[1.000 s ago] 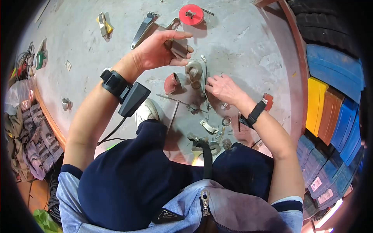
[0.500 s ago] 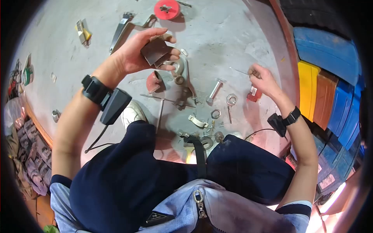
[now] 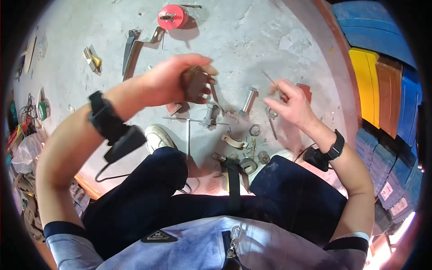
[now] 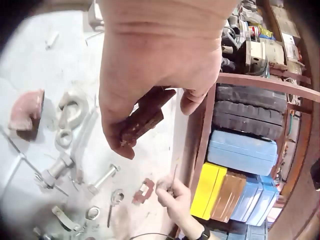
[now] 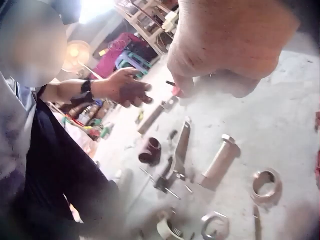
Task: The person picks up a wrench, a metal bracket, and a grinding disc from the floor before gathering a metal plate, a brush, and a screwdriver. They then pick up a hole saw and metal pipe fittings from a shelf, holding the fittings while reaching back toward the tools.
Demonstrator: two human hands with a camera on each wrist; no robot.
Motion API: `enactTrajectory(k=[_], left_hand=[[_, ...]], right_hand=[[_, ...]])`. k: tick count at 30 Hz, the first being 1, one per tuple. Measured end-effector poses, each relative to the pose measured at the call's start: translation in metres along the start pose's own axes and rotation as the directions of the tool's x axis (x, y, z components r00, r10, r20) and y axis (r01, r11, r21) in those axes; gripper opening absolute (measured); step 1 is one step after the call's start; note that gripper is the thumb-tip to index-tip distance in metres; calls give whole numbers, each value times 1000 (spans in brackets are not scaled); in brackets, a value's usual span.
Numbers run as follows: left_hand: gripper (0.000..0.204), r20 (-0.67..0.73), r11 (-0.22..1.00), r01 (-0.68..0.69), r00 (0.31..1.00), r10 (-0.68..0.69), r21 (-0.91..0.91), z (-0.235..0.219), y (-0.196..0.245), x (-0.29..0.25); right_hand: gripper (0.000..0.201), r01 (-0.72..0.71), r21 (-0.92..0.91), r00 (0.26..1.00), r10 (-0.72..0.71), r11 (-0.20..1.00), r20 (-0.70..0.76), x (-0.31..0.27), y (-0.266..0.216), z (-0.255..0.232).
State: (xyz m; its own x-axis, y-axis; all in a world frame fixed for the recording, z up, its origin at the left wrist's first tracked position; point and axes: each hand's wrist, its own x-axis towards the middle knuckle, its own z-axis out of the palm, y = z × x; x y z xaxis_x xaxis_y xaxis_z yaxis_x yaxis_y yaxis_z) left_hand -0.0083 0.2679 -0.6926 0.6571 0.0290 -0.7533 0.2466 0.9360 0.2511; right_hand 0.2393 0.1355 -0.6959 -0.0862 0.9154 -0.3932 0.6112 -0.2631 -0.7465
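In the head view my left hand [image 3: 173,81] is raised above the floor, fingers curled round dark brown flat pieces [image 3: 194,84]. The left wrist view shows these pieces [image 4: 145,120] between thumb and fingers. My right hand [image 3: 294,103] pinches a thin rod [image 3: 271,80] that points up and left; it also shows in the left wrist view [image 4: 175,172]. Between the hands, a large bolt [image 3: 248,100] lies on the floor, with a metal ring [image 3: 271,112] and a hex nut [image 3: 255,130] nearby. A red pipe elbow [image 3: 173,108] is partly hidden below my left hand.
On the floor are a T-shaped rod [image 3: 188,135], a curved clamp [image 3: 234,141], a red spool [image 3: 173,17], a long bracket [image 3: 132,60] and a yellow-and-grey item [image 3: 92,60]. Yellow [image 3: 365,85], brown and blue bins line the right side. A shoe [image 3: 158,138] stands below the elbow.
My right hand has left the floor parts and moved right with the thin rod, then slightly back left. My left hand still grips the brown pieces, now turned differently. The head view has shifted.
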Motion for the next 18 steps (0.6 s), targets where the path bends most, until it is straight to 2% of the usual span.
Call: enactTrajectory(k=[1, 2, 4, 5, 6, 7, 8, 10, 11, 13, 14, 16, 18], left_hand=[[33, -3, 1000, -6, 1000, 6, -6, 8, -2, 6], [34, 26, 999, 18, 999, -18, -26, 17, -3, 10], [39, 118, 999, 23, 993, -19, -33, 33, 0, 16], [40, 130, 998, -6, 991, 14, -59, 40, 2, 17], [41, 143, 996, -27, 989, 39, -87, 45, 4, 19], [47, 82, 997, -49, 995, 54, -65, 49, 5, 21], [47, 80, 997, -51, 995, 55, -57, 50, 6, 21], [54, 71, 999, -42, 997, 43, -22, 52, 7, 21], [54, 70, 999, -44, 997, 45, -23, 52, 6, 20], [59, 25, 998, -47, 999, 48, -46, 51, 7, 18], [59, 21, 997, -58, 998, 59, -45, 50, 8, 17], [61, 58, 976, -50, 996, 64, -214, 48, 7, 16], [63, 45, 978, -87, 994, 97, -192, 47, 12, 11]], right_hand=[[26, -29, 70, 1000, 28, 997, 9, 4, -19, 2], [26, -22, 64, 1000, 21, 998, 19, 5, -30, 10], [41, 217, 95, 971, -205, 972, -123, 14, -46, 18], [41, 235, 90, 966, -221, 968, -136, 18, -50, 18], [48, 228, 44, 962, -218, 973, -165, 20, -53, 19], [54, 215, 0, 958, -212, 977, -192, 20, -55, 19], [54, 219, 1, 956, -215, 976, -199, 22, -54, 20], [63, 364, -126, 883, -385, 923, -269, 26, -54, 21], [63, 367, -127, 882, -388, 922, -268, 26, -56, 20], [57, 240, -109, 951, -257, 965, -172, 27, -65, 16], [57, 251, -113, 948, -268, 961, -172, 28, -66, 16], [55, 293, -28, 932, -292, 956, -214, 30, -66, 18], [55, 329, 1, 922, -321, 944, -215, 30, -72, 11]])
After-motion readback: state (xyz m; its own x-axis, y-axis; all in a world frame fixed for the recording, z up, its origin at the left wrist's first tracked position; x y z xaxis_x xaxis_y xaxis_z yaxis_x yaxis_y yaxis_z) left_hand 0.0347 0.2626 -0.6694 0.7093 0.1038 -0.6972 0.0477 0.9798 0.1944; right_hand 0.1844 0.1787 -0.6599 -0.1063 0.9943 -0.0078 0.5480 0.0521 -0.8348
